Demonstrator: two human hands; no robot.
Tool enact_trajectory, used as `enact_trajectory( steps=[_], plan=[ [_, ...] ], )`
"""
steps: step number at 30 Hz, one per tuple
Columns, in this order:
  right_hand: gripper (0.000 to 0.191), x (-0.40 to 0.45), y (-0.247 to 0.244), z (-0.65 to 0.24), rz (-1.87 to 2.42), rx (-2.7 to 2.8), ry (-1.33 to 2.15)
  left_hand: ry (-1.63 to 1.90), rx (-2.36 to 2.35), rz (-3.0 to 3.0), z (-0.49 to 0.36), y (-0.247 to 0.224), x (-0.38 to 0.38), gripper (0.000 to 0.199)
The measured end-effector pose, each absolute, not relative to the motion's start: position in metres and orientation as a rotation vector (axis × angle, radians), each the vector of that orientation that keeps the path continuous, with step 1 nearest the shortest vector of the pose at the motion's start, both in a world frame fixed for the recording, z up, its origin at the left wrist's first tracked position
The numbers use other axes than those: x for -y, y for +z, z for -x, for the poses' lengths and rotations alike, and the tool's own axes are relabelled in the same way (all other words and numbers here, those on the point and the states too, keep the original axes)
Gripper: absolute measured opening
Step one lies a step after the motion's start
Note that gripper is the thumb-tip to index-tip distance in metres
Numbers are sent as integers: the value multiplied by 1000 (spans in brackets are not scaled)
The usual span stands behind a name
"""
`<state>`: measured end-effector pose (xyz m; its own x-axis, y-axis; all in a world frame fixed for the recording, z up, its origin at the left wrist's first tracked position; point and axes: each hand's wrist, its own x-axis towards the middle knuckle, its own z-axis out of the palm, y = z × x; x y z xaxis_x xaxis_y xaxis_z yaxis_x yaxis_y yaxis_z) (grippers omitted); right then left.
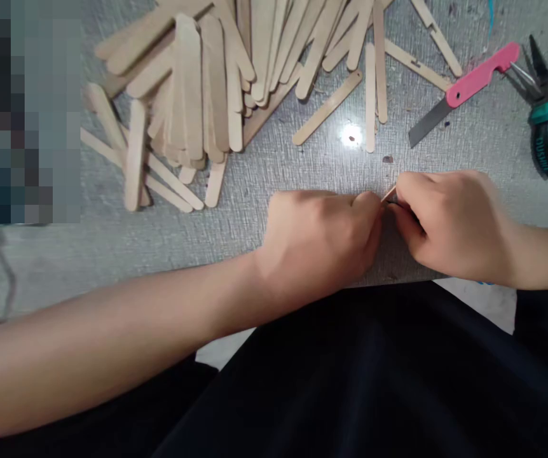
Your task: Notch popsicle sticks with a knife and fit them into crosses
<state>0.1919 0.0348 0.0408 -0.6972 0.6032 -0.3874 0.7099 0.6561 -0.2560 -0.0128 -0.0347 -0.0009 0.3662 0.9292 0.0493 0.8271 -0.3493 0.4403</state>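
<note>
Near the front edge of the table, my left hand (324, 238) is closed, with its knuckles up. Its fingertips meet a thin wooden craft stick (389, 193), seen edge-on, of which only a short piece shows. My right hand (455, 219) pinches the same stick from the other side, fingers curled. A thin dark line shows just under the stick between the hands; I cannot make out what it is. Both palms and most of the stick are hidden. Beyond my right hand lies a pink-handled folding saw or knife (482, 77) with its grey blade out.
A heap of wooden craft sticks (188, 89) covers the back left and middle of the grey table (255, 172). Two notched sticks (417, 62) lie at the back right. Teal-and-black pliers (545, 121) rest at the far right. A pixelated patch hides the upper left corner.
</note>
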Motion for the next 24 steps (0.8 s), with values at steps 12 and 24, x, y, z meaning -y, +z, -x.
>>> enact_trajectory(
  steps=[12,24],
  plan=[
    [19,-42,42,-187,-874,-2533,-573,723,-1289,-2645,22,-12,23,50],
    [14,-47,36,-196,-941,-2574,-770,412,-1356,-2268,37,-5,17,36]
  ],
)
